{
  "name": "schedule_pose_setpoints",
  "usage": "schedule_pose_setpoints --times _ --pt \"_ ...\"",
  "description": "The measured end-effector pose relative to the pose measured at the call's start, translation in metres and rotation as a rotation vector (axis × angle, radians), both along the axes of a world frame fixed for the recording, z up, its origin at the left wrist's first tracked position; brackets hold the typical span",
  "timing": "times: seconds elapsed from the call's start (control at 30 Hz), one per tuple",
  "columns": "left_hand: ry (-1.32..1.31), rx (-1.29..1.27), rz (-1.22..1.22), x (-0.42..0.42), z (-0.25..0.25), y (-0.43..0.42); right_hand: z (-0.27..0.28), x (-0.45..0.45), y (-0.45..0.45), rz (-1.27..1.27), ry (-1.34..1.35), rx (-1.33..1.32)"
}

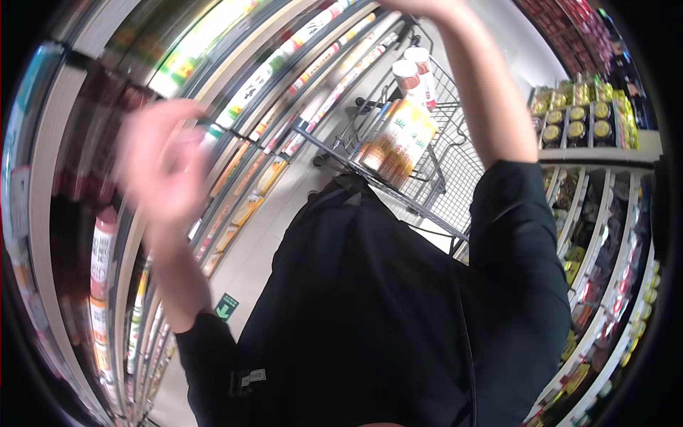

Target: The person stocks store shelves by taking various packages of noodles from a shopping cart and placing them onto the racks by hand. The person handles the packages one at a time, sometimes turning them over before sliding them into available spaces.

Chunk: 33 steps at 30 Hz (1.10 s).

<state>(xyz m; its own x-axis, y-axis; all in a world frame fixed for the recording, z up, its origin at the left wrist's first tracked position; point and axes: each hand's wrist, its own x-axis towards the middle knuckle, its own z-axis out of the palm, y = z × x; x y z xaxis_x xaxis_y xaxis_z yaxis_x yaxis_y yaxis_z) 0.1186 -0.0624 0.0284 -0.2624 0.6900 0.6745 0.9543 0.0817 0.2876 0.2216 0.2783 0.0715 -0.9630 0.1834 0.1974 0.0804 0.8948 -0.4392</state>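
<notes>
My left hand is up beside the shelf on the left. It is smeared by motion, so its fingers and anything in them cannot be made out. Stretched forward over the shopping cart, my right forearm leads to my right hand, which is mostly cut off by the top edge; its fingers are hidden. A yellow and brown multipack rests in the cart. Just beyond it stand two containers with white lids, one jar and another container behind it.
Shelves with long price-label rails curve along the left. On the right, a rack bears dark jars with yellow labels and rows of packets below. A green arrow sticker marks the tiled floor.
</notes>
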Motion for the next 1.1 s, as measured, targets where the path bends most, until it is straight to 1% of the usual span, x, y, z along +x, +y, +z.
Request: schedule_pose_setpoints --times 0.03,0.07,0.1,0.13,0.17,0.2,0.23,0.27,0.3,0.4,0.5,0.6,0.63,0.73,0.77,0.83,0.87,0.97,1.0,1.03,1.1 --pt "-0.204 -0.073 -0.101 0.003 -0.051 0.024 -0.034 0.014 0.026 -0.113 -0.098 -0.060" --pt "-0.322 -0.193 -0.160 0.010 -0.085 0.047 -0.072 0.030 0.050 -0.229 -0.191 -0.126" --pt "-0.377 -0.250 -0.225 0.011 -0.131 0.064 -0.111 0.050 0.067 -0.356 -0.273 -0.199" --pt "-0.409 -0.254 -0.228 0.019 -0.172 0.078 -0.158 0.074 0.088 -0.472 -0.288 -0.322" --pt "-0.376 -0.370 -0.198 0.023 -0.207 0.088 -0.221 0.098 0.113 -0.557 -0.184 -0.301" --pt "-0.304 -0.398 -0.173 0.033 -0.226 0.093 -0.224 0.121 0.106 -0.637 -0.354 -0.378" --pt "-0.231 -0.424 -0.144 0.046 -0.238 0.096 -0.253 0.142 0.111 -0.720 -0.312 -0.480" --pt "-0.157 -0.446 -0.113 0.053 -0.249 0.100 -0.269 0.158 0.111 -0.800 -0.349 -0.493" --pt "-0.158 -0.494 -0.142 0.049 -0.260 0.103 -0.286 0.172 0.114 -0.860 -0.375 -0.518" --pt "-0.209 -0.482 -0.175 0.047 -0.263 0.112 -0.285 0.184 0.108 -0.935 -0.334 -0.565" --pt "-0.190 -0.481 -0.171 0.047 -0.263 0.128 -0.271 0.169 0.124 -0.894 -0.318 -0.605" --pt "-0.196 -0.503 -0.163 0.046 -0.260 0.147 -0.300 0.145 0.160 -0.711 -0.177 -0.313" --pt "-0.198 -0.510 -0.158 0.045 -0.260 0.154 -0.276 0.134 0.157 -0.729 -0.303 -0.427" --pt "-0.214 -0.548 -0.134 0.048 -0.257 0.173 -0.331 0.112 0.201 -0.668 -0.297 -0.130" --pt "-0.220 -0.567 -0.122 0.048 -0.258 0.179 -0.329 0.108 0.207 -0.670 -0.434 -0.133" --pt "-0.242 -0.584 -0.128 0.049 -0.258 0.190 -0.335 0.100 0.217 -0.712 -0.509 -0.028" --pt "-0.257 -0.600 -0.120 0.048 -0.258 0.197 -0.320 0.102 0.208 -0.734 -0.505 0.002" --pt "-0.298 -0.610 -0.116 0.049 -0.255 0.218 -0.310 0.098 0.221 -0.792 -0.588 0.010" --pt "-0.323 -0.638 -0.107 0.050 -0.251 0.226 -0.305 0.099 0.226 -0.781 -0.585 0.007" --pt "-0.314 -0.587 -0.129 0.049 -0.254 0.233 -0.298 0.101 0.231 -0.773 -0.585 0.004" --pt "-0.331 -0.636 -0.108 0.047 -0.257 0.249 -0.279 0.102 0.241 -0.742 -0.593 -0.020"
